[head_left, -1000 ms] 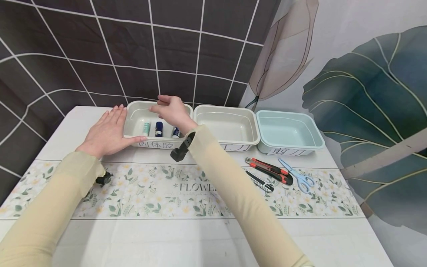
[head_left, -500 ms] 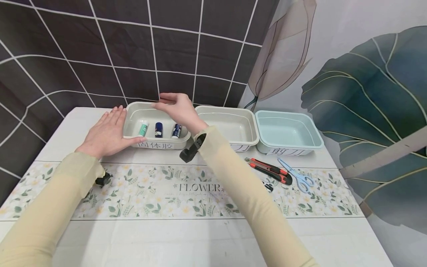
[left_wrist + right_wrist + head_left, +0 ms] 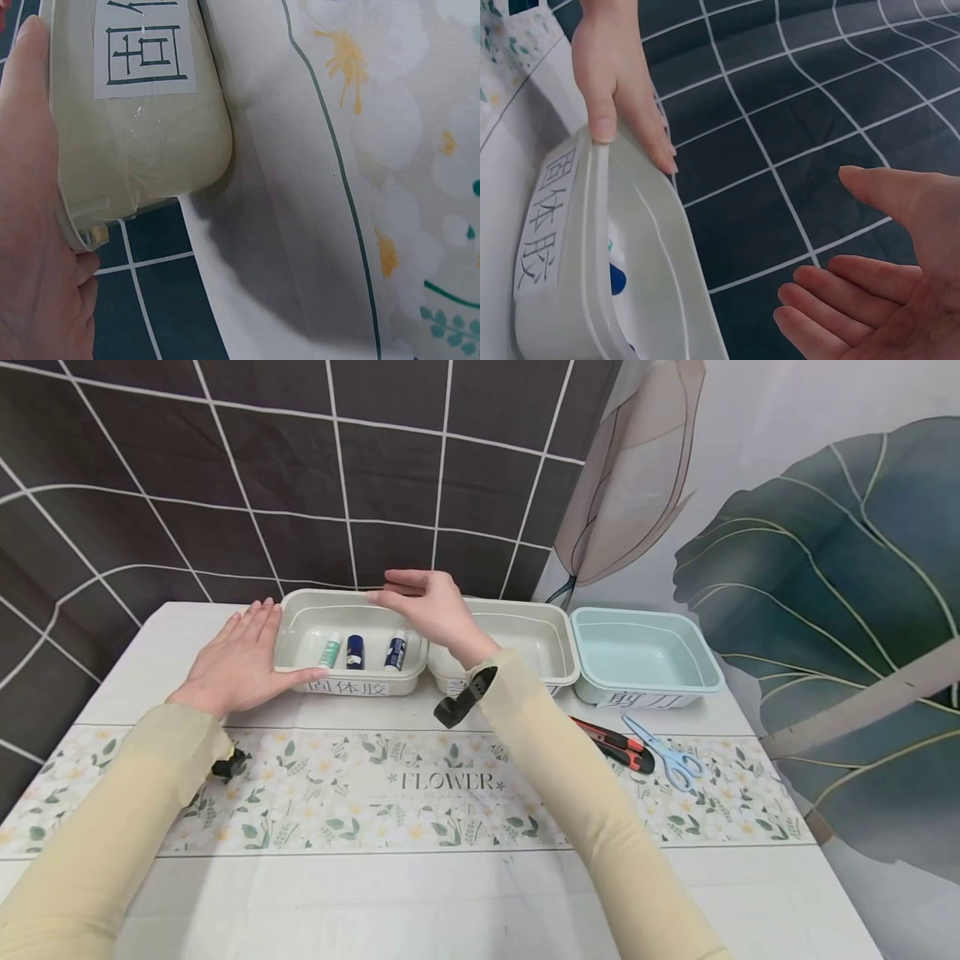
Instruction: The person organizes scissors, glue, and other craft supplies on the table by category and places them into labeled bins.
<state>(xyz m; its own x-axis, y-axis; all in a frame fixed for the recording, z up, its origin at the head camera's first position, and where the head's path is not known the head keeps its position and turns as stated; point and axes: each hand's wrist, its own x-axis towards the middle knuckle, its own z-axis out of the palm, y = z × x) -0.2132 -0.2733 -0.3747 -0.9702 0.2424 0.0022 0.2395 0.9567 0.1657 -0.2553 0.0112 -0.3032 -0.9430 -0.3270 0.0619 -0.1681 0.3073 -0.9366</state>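
In the head view my left hand (image 3: 236,664) rests against the left end of the left cream bin (image 3: 348,597), fingers straight and thumb along its front rim. Three glue sticks lie in that bin: a green and white one (image 3: 330,652), a dark blue one (image 3: 355,652) and a blue and white one (image 3: 396,650). My right hand (image 3: 431,606) hovers over the bin's right end and the middle cream bin (image 3: 528,608). In the right wrist view this hand (image 3: 877,277) holds nothing, its fingers loosely bent and apart from the thumb.
To the right stands a light blue bin (image 3: 648,620). In front of it lie a red and black utility knife (image 3: 622,747) and light blue scissors (image 3: 675,760). My right sleeve (image 3: 577,793) hides part of the table. A dark checked cloth (image 3: 300,468) hangs behind the bins.
My right hand has moved right, away from over the left bin, uncovering the blue and white glue stick. The green one shifted slightly. My left hand has stayed in place.
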